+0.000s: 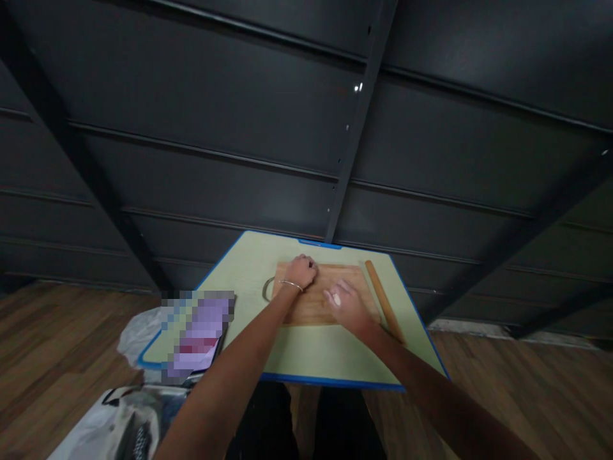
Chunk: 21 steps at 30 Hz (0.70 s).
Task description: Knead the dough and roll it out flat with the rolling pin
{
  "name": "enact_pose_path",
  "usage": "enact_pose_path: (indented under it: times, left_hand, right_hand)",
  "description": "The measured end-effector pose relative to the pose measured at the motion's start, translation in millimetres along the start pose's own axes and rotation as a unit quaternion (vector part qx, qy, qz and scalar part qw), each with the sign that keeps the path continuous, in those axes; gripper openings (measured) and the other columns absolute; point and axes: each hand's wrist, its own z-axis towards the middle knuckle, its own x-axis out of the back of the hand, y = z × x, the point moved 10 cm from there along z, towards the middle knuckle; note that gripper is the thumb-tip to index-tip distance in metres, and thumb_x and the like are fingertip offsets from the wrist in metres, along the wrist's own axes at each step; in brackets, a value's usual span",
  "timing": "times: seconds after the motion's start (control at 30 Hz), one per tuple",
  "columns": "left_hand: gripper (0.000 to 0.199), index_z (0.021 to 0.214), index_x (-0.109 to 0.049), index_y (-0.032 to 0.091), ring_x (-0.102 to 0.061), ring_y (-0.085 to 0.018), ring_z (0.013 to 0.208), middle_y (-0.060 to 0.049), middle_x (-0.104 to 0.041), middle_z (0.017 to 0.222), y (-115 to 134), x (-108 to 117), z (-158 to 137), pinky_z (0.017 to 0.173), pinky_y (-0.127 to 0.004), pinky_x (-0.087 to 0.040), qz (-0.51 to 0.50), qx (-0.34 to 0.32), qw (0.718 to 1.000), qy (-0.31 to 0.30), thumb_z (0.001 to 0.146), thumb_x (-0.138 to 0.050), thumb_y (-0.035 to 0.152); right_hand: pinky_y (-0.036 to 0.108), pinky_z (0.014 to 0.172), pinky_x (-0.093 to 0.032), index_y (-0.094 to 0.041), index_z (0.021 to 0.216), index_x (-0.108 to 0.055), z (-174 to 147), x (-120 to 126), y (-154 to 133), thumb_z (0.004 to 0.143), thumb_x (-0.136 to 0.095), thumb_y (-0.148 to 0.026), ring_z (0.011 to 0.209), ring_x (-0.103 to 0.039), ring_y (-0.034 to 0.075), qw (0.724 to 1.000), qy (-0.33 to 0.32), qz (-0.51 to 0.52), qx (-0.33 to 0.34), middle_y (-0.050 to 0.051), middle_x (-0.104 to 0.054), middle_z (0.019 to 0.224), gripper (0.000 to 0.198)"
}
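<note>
1. Lump (pixel 337 299), small and whitish, is pinched in the half-closed right hand (pixel 348 309) over the wooden board (pixel 309 313)
2. Left hand (pixel 301 271) is curled over the board's far left part; whether anything is held cannot be told
3. Rectangular, grained board is laid on the pale yellow-green table (pixel 249 265), beside a cylindrical rolling pin (pixel 382 297)

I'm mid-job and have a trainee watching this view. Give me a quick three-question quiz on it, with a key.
1. Multiple choice: where does the rolling pin lie?
A) On the floor
B) On the pale table, beside the cutting board
C) Inside a plastic bag

2. True or false: the bracelet is on the right wrist.

3. Fill in: a small white lump shows at the person's ____ hand.

Key:
1. B
2. False; the bracelet is on the left wrist.
3. Right hand
</note>
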Motion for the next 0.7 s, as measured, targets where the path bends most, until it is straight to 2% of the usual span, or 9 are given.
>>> enact_pose_path:
  times: [0.2, 0.3, 0.43, 0.57, 0.63, 0.7]
  left_hand:
    - [0.032, 0.1, -0.077, 0.011, -0.063, -0.026, 0.105, -0.016, -0.072, 0.108, 3.1, -4.4, 1.8, 0.097, -0.035, -0.046, -0.003, -0.017, 1.0, -0.003, 0.093, -0.049, 0.025]
    - [0.034, 0.102, -0.076, 0.011, -0.062, -0.026, 0.108, -0.015, -0.072, 0.108, 8.7, -3.7, 1.1, 0.098, -0.035, -0.045, 0.023, -0.034, 0.999, -0.008, 0.095, -0.046, 0.026]
    - [0.036, 0.103, -0.076, 0.01, -0.063, -0.025, 0.109, -0.015, -0.072, 0.108, 11.7, 0.3, -1.3, 0.099, -0.034, -0.045, 0.041, -0.034, 0.999, -0.011, 0.096, -0.044, 0.025]
    - [0.033, 0.103, -0.076, 0.012, -0.063, -0.025, 0.109, -0.014, -0.071, 0.113, 9.2, 2.0, -3.1, 0.098, -0.033, -0.045, 0.043, -0.015, 0.999, -0.014, 0.094, -0.047, 0.024]
    - [0.033, 0.104, -0.076, 0.012, -0.064, -0.025, 0.109, -0.014, -0.071, 0.114, 6.5, 2.3, -2.7, 0.097, -0.033, -0.046, 0.044, -0.006, 0.999, -0.008, 0.093, -0.048, 0.025]
    - [0.031, 0.103, -0.076, 0.013, -0.064, -0.025, 0.109, -0.014, -0.071, 0.113, 5.0, 0.9, -2.0, 0.098, -0.032, -0.046, 0.038, -0.009, 0.999, -0.005, 0.092, -0.049, 0.025]
  right_hand:
    - [0.041, 0.1, -0.045, -0.021, 0.08, -0.063, 1.6, -11.6, -2.2, 0.106, -0.04, -0.028, 0.093, -0.058, 0.024, 0.996, -0.025, -0.056, 0.058, 0.01, -0.066, 0.085, 0.036]
    - [0.04, 0.102, -0.046, -0.019, 0.085, -0.066, 12.5, -18.9, -6.6, 0.104, -0.036, -0.02, 0.094, -0.06, 0.023, 0.993, -0.06, -0.07, 0.078, 0.011, -0.069, 0.089, 0.035]
    - [0.039, 0.099, -0.049, -0.014, 0.093, -0.071, 29.2, -28.9, -11.6, 0.099, -0.039, -0.017, 0.095, -0.064, 0.024, 0.987, -0.118, -0.079, 0.072, 0.014, -0.073, 0.1, 0.033]
    - [0.037, 0.094, -0.05, -0.014, 0.098, -0.071, 38.9, -28.3, -14.9, 0.095, -0.043, -0.014, 0.096, -0.066, 0.023, 0.987, -0.136, -0.031, 0.078, 0.014, -0.074, 0.105, 0.027]
    - [0.033, 0.086, -0.052, -0.015, 0.095, -0.069, 43.1, -24.4, -9.6, 0.094, -0.047, -0.014, 0.092, -0.066, 0.022, 0.988, -0.136, 0.015, 0.071, 0.012, -0.074, 0.102, 0.022]
    - [0.03, 0.08, -0.052, -0.017, 0.093, -0.069, 46.3, -20.9, -3.4, 0.093, -0.055, -0.021, 0.088, -0.067, 0.02, 0.984, -0.155, 0.052, 0.068, 0.008, -0.074, 0.097, 0.014]
